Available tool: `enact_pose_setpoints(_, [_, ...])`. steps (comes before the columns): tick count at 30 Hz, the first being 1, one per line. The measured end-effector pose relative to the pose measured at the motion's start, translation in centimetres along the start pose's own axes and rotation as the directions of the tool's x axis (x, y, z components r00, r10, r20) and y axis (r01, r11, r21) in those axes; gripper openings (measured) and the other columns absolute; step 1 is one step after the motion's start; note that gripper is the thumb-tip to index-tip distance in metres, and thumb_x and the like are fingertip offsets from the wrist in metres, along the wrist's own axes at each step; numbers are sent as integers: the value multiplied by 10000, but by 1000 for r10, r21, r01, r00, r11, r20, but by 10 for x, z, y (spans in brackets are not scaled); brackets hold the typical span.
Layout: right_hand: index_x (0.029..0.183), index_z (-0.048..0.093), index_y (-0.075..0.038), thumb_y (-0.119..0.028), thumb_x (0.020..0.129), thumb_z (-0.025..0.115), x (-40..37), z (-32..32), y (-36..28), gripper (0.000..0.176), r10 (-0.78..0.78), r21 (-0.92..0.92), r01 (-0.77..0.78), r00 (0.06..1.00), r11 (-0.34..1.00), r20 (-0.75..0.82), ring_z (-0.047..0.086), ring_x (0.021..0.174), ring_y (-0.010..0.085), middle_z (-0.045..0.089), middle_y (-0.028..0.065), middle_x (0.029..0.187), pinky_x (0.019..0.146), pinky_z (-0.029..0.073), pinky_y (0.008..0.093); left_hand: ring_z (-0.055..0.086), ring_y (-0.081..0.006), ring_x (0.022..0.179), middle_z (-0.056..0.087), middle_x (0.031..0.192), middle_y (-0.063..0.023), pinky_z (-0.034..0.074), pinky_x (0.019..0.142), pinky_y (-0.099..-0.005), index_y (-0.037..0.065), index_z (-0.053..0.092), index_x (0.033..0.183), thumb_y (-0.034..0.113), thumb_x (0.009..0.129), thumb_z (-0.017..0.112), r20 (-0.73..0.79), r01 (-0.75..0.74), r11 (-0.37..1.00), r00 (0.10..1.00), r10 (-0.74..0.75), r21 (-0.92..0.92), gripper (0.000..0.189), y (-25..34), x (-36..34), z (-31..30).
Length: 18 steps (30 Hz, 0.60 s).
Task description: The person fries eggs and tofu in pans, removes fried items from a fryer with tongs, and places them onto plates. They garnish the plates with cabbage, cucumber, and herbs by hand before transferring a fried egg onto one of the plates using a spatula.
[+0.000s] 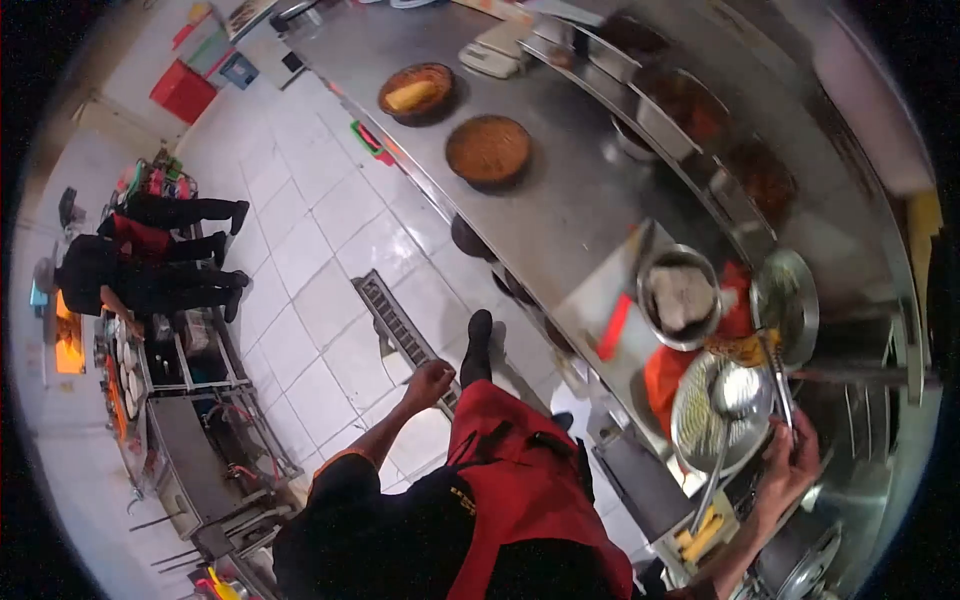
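Observation:
My right hand (790,462) is closed around metal tongs (778,385), whose tips grip a yellow-brown, charred-looking piece of food (742,348). That piece hangs among several metal bowls. One bowl (645,290) contains a pale, flat, folded food (682,297); another bowl (812,310) has pale greenish bits in it. Nearest to the tongs is a wide bowl (684,440) with a ladle (738,392) resting inside, its handle pointing toward me. My left hand (430,385) hangs over the floor on the other side, fingers curled, with nothing visible in it.
The steel counter (570,190) carries a brown dish (488,150) and another dish (440,105) with a yellow roll. A white board (600,290) with a red strip (614,328) lies near the bowls. Two people (120,262) stand at left. A floor drain (400,330) crosses the tiles.

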State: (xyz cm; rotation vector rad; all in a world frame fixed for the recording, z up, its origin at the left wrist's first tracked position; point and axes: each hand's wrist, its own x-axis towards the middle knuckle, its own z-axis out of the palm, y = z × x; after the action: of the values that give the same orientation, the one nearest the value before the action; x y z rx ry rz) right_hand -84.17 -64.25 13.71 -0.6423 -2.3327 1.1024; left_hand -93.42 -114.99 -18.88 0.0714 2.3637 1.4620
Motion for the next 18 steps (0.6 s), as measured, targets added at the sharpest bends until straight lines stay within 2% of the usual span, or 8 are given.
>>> enact_pose_setpoints(1, [1070,569,4,-236,863,563,14,23,-33,317,-20,-51,19,1000,999,-12,539,658,82,642,78,835,532,387,197,489,-84,570,537,601,-34,392,517,-253,14,579,876,237,851,571,-91,-17,999,996,21,45,225,3,23,-13])
enact_pose_setpoints(4, [1081,562,10,-203,868,550,58,102,-92,301,-132,26,130,990,991,49,534,629,84,647,89,873,513,382,195,455,-73,565,518,594,-28,373,517,-242,19,575,876,220,846,581,-218,-34,999,975,29,-19,203,26,91,-73])
enact_pose_setpoints(5, [1081,566,1,-162,856,564,72,136,-100,278,-114,147,110,993,983,24,527,623,76,650,90,875,519,382,195,439,-68,557,513,597,-16,368,516,-240,17,571,872,200,850,579,-242,-55,997,969,41,-51,184,22,114,-93])
enact_pose_setpoints(8, [1073,572,-5,-157,845,579,117,240,-147,275,-163,124,151,983,981,89,563,693,83,656,86,850,537,399,193,445,-67,562,528,619,-11,374,524,-239,17,570,872,197,859,566,-348,-62,997,937,39,-53,180,41,163,-156])
enact_pose_setpoints(12, [1067,584,-31,-190,836,597,159,376,-233,280,-188,274,118,951,954,245,527,644,61,655,56,843,517,397,189,441,-48,587,538,654,-2,372,536,-220,22,572,882,183,862,562,-443,-148,987,890,107,-57,162,33,202,-223])
enact_pose_setpoints(13, [1068,583,-31,-188,839,597,169,407,-243,278,-194,308,103,940,946,281,509,619,54,652,49,839,514,393,188,443,-44,601,535,663,8,373,545,-213,25,570,890,168,868,553,-428,-78,991,904,24,-109,146,26,208,-237])
enact_pose_setpoints(16, [1070,578,-17,-174,848,587,187,493,-263,272,-183,393,29,914,919,361,468,573,42,647,43,828,503,383,188,452,-43,609,532,679,17,374,545,-209,29,568,889,152,875,541,-444,-63,970,895,-49,-235,126,24,215,-272])
enact_pose_setpoints(18, [1071,573,-3,-163,856,578,198,540,-265,268,-171,447,-29,900,894,401,445,551,37,643,43,823,495,377,189,458,-45,611,526,686,20,371,539,-205,27,562,883,142,881,535,-461,-50,976,886,-54,-210,119,23,212,-291])
